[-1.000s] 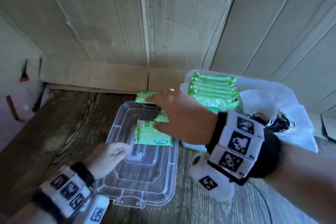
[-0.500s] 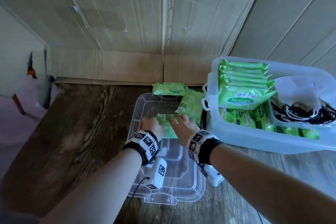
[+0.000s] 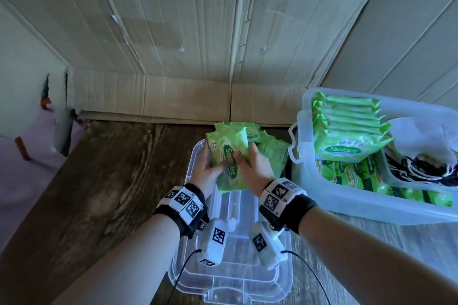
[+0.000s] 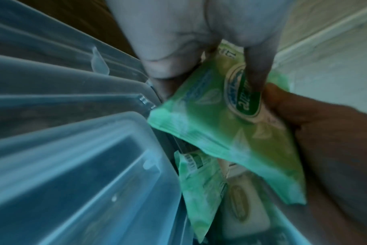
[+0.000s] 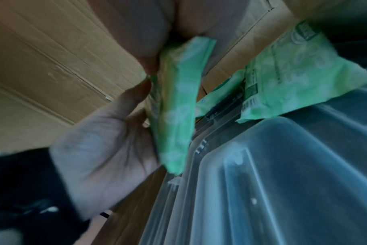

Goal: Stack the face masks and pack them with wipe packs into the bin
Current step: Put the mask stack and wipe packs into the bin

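While both hands clamp it, the wipe pack [image 3: 229,163] sits lifted over the clear lid [image 3: 230,242]. L hand [image 3: 207,171] curls fingers round its left edge, thumb on the front; R hand [image 3: 256,168] grips the other side. Beyond the fingertips, more wipe packs [image 3: 272,156]; right of the R hand, the bin [image 3: 371,208] w/ packs inside.

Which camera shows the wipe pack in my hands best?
The head view: the wipe pack shows its whole printed face, held between both hands. The left wrist view shows it blurred with part of the logo; the right wrist view shows only its edge.
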A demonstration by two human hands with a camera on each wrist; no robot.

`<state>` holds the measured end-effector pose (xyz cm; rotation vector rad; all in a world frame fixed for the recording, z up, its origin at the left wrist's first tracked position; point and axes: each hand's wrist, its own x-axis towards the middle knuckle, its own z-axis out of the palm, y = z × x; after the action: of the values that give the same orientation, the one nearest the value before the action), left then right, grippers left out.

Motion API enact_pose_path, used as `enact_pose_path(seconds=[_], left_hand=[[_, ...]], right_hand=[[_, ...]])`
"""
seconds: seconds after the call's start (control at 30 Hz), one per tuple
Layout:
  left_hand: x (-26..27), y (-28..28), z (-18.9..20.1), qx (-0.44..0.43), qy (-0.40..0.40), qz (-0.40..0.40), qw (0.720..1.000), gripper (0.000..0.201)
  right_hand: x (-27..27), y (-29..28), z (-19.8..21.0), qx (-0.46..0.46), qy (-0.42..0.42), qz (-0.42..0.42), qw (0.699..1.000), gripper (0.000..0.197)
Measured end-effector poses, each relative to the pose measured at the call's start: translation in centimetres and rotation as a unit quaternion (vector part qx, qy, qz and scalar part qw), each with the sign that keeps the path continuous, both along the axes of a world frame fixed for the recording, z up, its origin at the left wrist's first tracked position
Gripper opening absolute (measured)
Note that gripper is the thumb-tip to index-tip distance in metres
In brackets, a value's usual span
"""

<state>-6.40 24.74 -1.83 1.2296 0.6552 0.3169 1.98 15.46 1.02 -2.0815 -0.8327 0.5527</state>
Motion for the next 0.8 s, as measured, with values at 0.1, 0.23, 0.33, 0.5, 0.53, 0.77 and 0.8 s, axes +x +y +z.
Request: enact_pose_path(seconds=[0.1,0.23,0.33,0.5,0.53,0.77,0.8], left_hand=[[-0.6,1.6,-0.1,0.004,0.001,0.043,0.999,0.092],[-1.4,3.6,-0.9,0.177,0.094,0.054,0.978,0.079],[-1.3,4.4,-1.4,0.205,0.091,0.058,0.973,0.041],[-1.1,4.9,-2.9,0.185,0.085,0.056,0.977,0.038],[-1.1,5.0,-3.0,0.182,0.086,0.061,0.978,0.040],[-0.8,5.6,-2.8,0.104,0.099,0.140,0.980,0.025],[-0.7,5.8,-2.8,0.100,0.104,0.147,0.979,0.022]], right_hand=[[1.2,1.2,-0.7,-0.006,-0.036,-0.026,0.999,0.024],[4.4,3.2,-2.6,-0.167,-0.117,-0.049,0.978,0.043],[5.6,4.7,-3.1,-0.248,-0.179,-0.025,0.952,0.066],[7.2,6.8,-4.2,-0.341,-0.196,0.021,0.919,0.070],[7.4,7.0,-4.5,-0.360,-0.186,0.030,0.914,0.067],[7.0,7.0,-4.6,-0.308,-0.242,-0.007,0.920,0.041],[6.8,7.0,-4.4,-0.280,-0.248,-0.033,0.927,0.036]])
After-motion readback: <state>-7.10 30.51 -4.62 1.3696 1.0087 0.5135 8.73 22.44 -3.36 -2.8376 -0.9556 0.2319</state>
